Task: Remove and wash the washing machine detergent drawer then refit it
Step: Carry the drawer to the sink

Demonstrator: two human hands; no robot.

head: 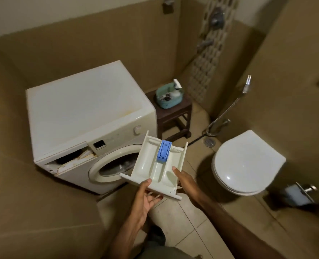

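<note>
The white detergent drawer (151, 165), with a blue insert (163, 151) in its middle compartment, is out of the washing machine (84, 113) and held in the air in front of it. My left hand (145, 199) supports its front panel from below, thumb on top. On the drawer's right side wall, my right hand (183, 179) grips with the thumb over the rim. The machine's drawer slot (70, 157) at the upper left of its front stands open and dark, with rusty stains around it.
A closed white toilet (246, 161) stands at the right, with a hand sprayer (247, 85) and hose on the wall behind it. A dark stool (175, 113) carries a teal basket (169, 95) beside the machine. A floor drain (209, 142) lies between stool and toilet. Shower taps (217, 17) sit on the far wall.
</note>
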